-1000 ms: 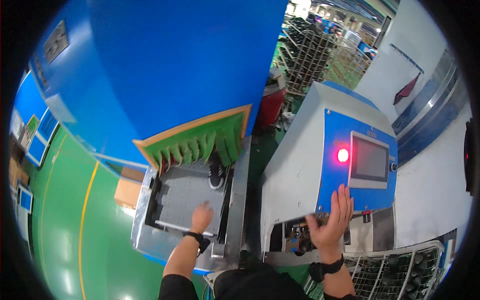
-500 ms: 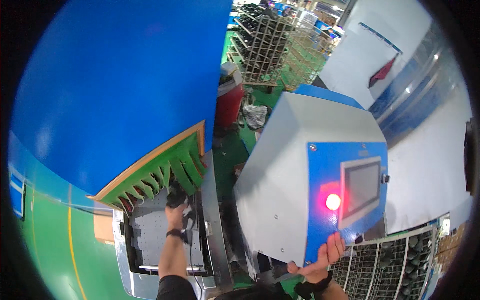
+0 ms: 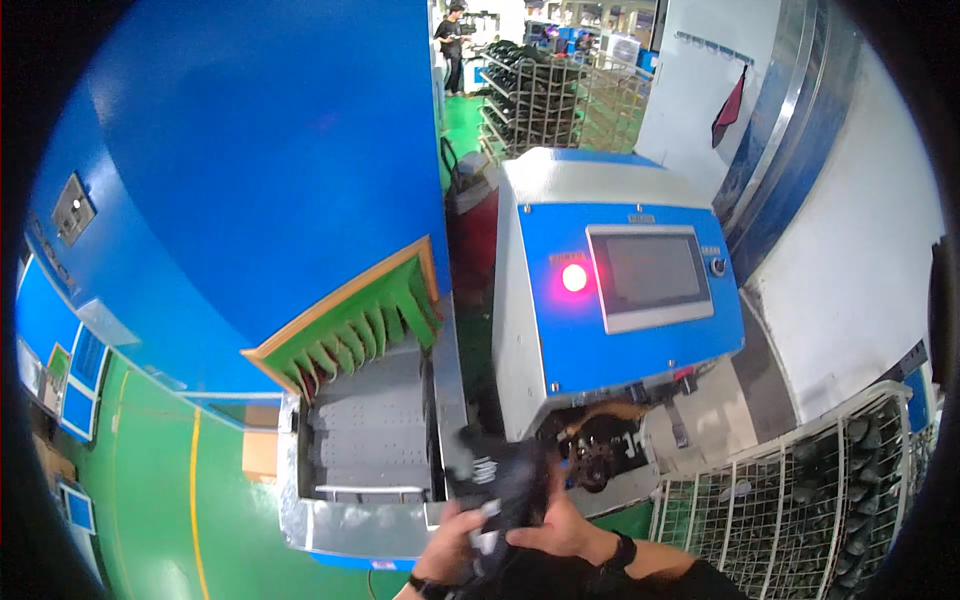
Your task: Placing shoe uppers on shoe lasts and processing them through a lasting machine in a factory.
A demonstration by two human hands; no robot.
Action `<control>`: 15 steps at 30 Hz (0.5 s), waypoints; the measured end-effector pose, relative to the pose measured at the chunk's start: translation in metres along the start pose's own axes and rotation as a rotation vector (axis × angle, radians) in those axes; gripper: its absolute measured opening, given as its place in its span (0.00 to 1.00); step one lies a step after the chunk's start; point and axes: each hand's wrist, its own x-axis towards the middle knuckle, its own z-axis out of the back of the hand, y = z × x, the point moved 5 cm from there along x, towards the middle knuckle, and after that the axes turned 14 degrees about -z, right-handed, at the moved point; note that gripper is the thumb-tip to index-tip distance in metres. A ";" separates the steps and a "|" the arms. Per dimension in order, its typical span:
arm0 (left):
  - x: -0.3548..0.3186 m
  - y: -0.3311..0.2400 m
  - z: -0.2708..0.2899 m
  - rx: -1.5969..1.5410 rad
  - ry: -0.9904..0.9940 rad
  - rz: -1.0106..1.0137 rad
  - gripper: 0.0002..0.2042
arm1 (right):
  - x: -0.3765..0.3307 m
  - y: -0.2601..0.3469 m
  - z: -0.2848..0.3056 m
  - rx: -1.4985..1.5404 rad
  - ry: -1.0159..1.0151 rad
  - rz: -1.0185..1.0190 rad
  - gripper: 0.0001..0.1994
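Observation:
Both my hands are on a dark, floppy piece with white marks [image 3: 500,480], which resembles a black shoe upper; motion blurs its outline. My left hand [image 3: 455,540] grips its lower left side, fingers closed. On its right side my right hand [image 3: 556,528] is closed with the thumb over it. The piece hangs just right of the grey perforated conveyor belt [image 3: 365,430], which leads under a green strip curtain [image 3: 360,325] into a big blue machine [image 3: 270,160]. Right beside the piece, dark metal machinery [image 3: 592,462] shows below the control box.
A blue control panel [image 3: 640,370] carries a lit red lamp [image 3: 574,277] and a dark screen [image 3: 652,280]. A wire rack [image 3: 760,515] with dark pieces stands at the lower right. Another loaded rack [image 3: 530,105] and a standing person [image 3: 452,48] are far off.
My left hand has come back from the curtain opening with the dark piece. My right hand has left the control box and taken hold of the piece too. The view has turned.

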 end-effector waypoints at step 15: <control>0.020 0.146 -0.124 1.635 0.571 -0.641 0.13 | -0.113 -0.049 0.167 -0.096 -0.329 -0.322 0.50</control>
